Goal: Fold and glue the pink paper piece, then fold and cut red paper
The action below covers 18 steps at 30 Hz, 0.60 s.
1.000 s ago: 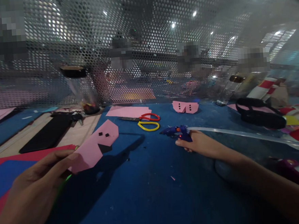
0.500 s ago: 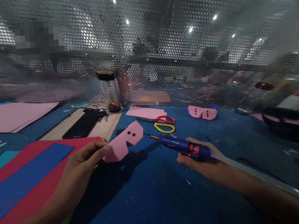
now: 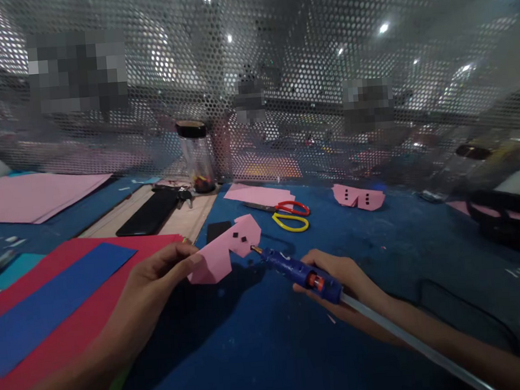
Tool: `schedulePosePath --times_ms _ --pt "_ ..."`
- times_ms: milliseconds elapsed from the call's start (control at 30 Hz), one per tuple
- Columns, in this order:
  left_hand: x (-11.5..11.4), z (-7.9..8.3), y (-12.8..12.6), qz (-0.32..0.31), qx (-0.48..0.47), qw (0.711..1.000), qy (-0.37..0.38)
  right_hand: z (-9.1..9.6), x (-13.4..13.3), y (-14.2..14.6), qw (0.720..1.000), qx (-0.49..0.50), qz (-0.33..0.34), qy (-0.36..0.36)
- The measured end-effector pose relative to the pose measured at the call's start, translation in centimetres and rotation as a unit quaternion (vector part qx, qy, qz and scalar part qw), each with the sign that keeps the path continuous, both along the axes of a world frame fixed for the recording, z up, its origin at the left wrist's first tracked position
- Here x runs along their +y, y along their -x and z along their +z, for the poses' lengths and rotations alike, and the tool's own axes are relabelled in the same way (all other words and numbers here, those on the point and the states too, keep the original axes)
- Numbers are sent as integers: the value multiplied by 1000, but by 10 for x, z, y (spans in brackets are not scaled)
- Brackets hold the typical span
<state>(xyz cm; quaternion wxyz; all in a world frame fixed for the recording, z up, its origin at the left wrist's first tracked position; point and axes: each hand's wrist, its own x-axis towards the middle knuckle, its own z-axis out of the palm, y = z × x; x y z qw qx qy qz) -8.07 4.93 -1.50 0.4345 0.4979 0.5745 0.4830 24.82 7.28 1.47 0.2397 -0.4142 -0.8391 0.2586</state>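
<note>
My left hand pinches the left end of a pink paper cutout, which is held tilted above the blue table. Two small black squares show near the cutout's right end. In my right hand is a blue glue gun with a long clear glue stick coming out of its back. The nozzle points left and reaches the lower right edge of the cutout; a small dark spot shows at its tip. Whether the nozzle touches the paper I cannot tell.
Scissors with red and yellow handles lie behind the glue gun. A folded pink piece with black squares stands farther right. A black phone, a lidded jar, red sheets and a blue strip are leftward. Perforated metal closes the back.
My right hand has brought the glue gun left and slightly down, so its nozzle is now at the cutout's edge. My left hand keeps its pinch on the cutout. The view has shifted slightly.
</note>
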Motion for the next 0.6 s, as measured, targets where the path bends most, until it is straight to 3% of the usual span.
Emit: schedulePosePath --times_ms 100,233,600 --pt "0 -1 0 -8 -1 1000 -10 -12 9 -7 999 -27 35 -19" --pt "1 -2 1 -9 2 1000 -15 -20 16 -13 997 -60 30 -45" --pt "0 0 -1 -16 12 1000 -20 -5 4 -11 992 -100 35 -68"
